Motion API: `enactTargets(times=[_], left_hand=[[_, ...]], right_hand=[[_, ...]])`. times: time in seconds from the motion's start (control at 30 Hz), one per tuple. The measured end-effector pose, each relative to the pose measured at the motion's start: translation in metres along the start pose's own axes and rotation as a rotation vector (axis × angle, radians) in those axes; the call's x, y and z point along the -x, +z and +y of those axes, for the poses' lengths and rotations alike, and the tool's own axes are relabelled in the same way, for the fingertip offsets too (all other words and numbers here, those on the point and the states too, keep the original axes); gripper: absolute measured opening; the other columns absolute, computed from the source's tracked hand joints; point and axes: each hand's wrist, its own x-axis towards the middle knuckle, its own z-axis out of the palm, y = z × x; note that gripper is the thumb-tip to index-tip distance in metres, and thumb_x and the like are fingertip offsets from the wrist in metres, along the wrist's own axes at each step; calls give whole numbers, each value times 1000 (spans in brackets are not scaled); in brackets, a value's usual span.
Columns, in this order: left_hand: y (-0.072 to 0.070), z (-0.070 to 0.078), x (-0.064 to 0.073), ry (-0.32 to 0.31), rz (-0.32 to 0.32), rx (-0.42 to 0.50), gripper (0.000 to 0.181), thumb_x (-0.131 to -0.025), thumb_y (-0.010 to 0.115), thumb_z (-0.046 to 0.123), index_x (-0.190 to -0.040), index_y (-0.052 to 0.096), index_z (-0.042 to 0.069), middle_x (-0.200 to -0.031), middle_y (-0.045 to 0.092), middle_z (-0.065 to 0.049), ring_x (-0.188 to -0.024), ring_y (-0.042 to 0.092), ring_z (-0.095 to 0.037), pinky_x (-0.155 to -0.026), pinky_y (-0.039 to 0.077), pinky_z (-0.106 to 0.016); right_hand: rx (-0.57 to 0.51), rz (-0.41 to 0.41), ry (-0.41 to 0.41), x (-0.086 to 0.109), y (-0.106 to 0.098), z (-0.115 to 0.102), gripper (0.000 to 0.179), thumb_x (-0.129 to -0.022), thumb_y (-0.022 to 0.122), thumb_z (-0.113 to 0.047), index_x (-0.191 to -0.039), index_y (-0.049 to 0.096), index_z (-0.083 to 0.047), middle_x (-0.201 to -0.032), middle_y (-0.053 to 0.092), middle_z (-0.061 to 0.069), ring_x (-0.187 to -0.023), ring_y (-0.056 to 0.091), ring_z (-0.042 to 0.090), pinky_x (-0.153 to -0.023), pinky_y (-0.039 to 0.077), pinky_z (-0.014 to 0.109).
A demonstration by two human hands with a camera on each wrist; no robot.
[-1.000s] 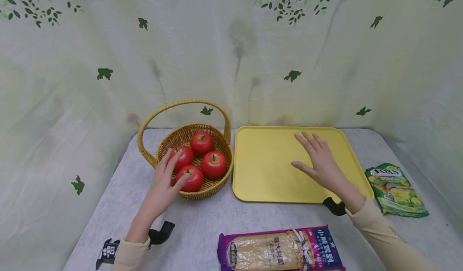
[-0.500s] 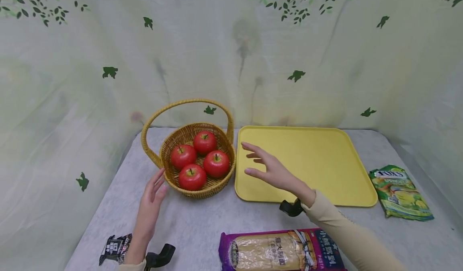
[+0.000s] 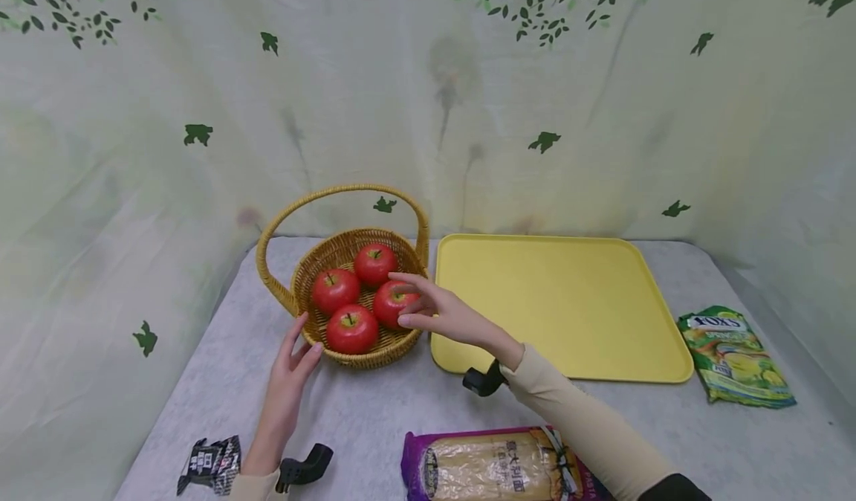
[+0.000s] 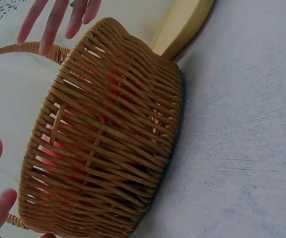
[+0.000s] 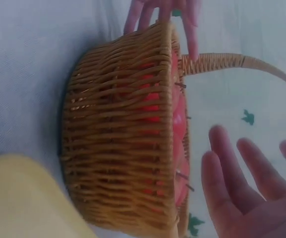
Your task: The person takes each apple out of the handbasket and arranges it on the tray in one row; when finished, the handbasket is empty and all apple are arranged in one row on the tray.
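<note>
Basket of apples lies between two empty hands, left one at its rim

Nearest, on the pale table (image 3: 374, 419), a purple-ended pasta packet (image 3: 481, 464) lies crosswise, partly covered by the right sleeve (image 3: 582, 419); a small black wrapper (image 3: 212, 465) sits beside the left wrist.

Beyond these come the hands. The left hand (image 3: 287, 376) holds nothing, its fingers loosely extended at the near-left rim of the wicker basket (image 3: 364, 361); whether the fingertips touch the weave, I cannot tell for sure. The right hand (image 3: 451, 317) is likewise released, fingers parted and gently bent, reaching in from the right above the basket's right side.

The basket stands upright, ahead of the left hand and to the left of the right wrist. Its tall handle (image 3: 361, 187) arches from the near-left rim to the far-right, so one foot rises just beside the left fingertips. The left hand looks the closer to the wicker itself; the right is nearer the right apple (image 3: 393, 306), which it partly hides, apart from it. Three more apples sit inside: near (image 3: 352, 330), left (image 3: 334, 291) and far (image 3: 375, 264).

Just right of the basket lies a yellow tray (image 3: 555, 308), then a green sweets bag (image 3: 735, 356). A leaf-printed cloth (image 3: 468, 114) hangs behind everything.
</note>
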Motion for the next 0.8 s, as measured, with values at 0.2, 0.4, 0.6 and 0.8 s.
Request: enactTargets(times=[0.2,0.4,0.6,0.8], left_hand=[[2,-5,-7,-12,-24,46,66,-101,49,18,-155,12,20,-159,0,0,-141,16,-30,-108,27,-43],[1,-9,-10,-3,-42,98,68,-101,47,14,-155,7,20,-159,1,-4,-141,15,-32,-108,24,-51],[-1,-10,-11,-3,-56,106,68,-101,47,15,-155,6,21,-159,0,-5,-142,13,-32,-109,23,-53],[-1,-12,-11,-3,-51,93,68,-101,49,16,-155,8,21,-159,2,-4,-141,15,-31,-108,24,-53]], right_hand=[[-24,-88,31,-24,8,4,63,-95,58,-13,-150,28,-18,-142,41,16,-115,54,31,-89,49,31],[-58,-189,90,-47,15,10,68,-93,61,-12,-151,25,-15,-148,32,15,-102,60,38,-80,54,42],[-4,-302,229,-62,23,8,72,-93,62,-17,-153,22,-21,-152,21,13,-82,67,31,-72,56,38],[51,-379,364,-78,30,5,69,-92,64,-15,-150,29,-26,-148,22,6,-77,67,26,-69,56,34]])
